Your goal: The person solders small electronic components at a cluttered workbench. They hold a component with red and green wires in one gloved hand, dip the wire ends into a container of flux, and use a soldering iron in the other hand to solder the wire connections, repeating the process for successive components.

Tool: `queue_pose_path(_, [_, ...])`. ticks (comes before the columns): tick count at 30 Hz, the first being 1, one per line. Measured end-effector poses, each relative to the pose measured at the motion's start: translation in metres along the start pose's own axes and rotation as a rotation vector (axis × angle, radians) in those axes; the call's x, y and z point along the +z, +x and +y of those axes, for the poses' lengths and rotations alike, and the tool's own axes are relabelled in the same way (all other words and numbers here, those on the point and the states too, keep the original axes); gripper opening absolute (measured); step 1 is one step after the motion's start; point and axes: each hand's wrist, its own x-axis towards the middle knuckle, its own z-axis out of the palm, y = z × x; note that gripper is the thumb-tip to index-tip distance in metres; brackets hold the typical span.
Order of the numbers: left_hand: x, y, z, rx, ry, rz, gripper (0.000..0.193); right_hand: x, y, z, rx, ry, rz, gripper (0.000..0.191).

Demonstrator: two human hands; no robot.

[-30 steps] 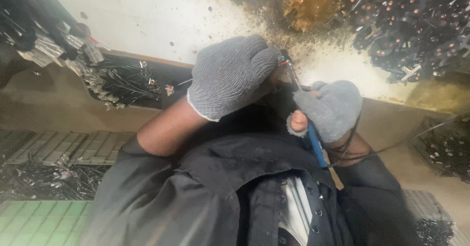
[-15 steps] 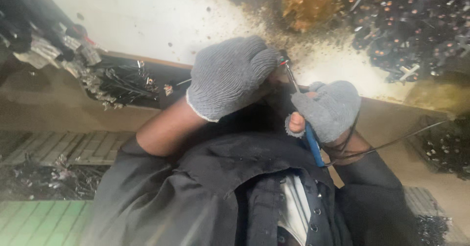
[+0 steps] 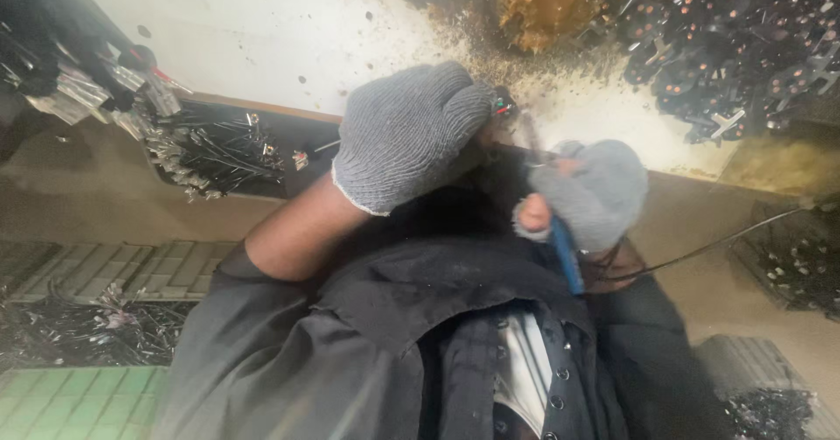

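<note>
- Grey knit gloves on both hands, over a pale bench (image 3: 262, 38) spattered with brown residue.
- Left hand (image 3: 407, 134): fist closed on a small part with red and green wires (image 3: 502, 103), barely visible at the knuckles.
- Right hand (image 3: 588, 193): clamped on a blue-handled tool (image 3: 564, 252), tip (image 3: 529, 136) just beside the wired part.
- Thin black cord (image 3: 717, 243) trailing outward from the right grip.
- Risk, judged: tip slipping onto the left glove, given close spacing; cord snagging on heaped connectors (image 3: 744, 38) beyond the grip.

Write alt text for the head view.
Two grey-gloved hands meet at a white bench's edge: the left hand is fisted around a small part, the right hand grips a blue-handled tool. Dark wire bundles lie nearby.
</note>
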Motion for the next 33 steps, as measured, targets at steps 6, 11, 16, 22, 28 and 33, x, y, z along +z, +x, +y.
queue_pose_path(6, [0.0,-0.002,0.002,-0.018,-0.027,-0.005,0.021,-0.002,0.008,-0.003,-0.391,0.186,0.011,0.048])
queue_pose_path(11, [-0.004,0.002,0.002,-0.026,-0.016,-0.048,0.02,-0.011,0.016,0.006,0.229,0.59,-0.251,0.03])
queue_pose_path(16, [0.005,-0.004,0.002,-0.043,0.014,-0.022,0.027,0.004,0.016,-0.009,-0.362,-0.06,0.068,0.011])
queue_pose_path(22, [0.004,0.002,0.003,-0.043,0.037,0.009,0.026,0.017,0.025,-0.025,-0.453,-0.056,0.158,0.012])
queue_pose_path(28, [-0.045,-0.01,0.013,-0.071,-0.138,-0.039,0.033,0.011,0.031,-0.036,-0.514,-0.136,0.161,0.015])
queue_pose_path(33, [-0.078,-0.034,-0.001,-0.276,-0.086,-0.36,0.041,0.0,0.026,-0.025,-0.472,-0.184,0.101,0.021])
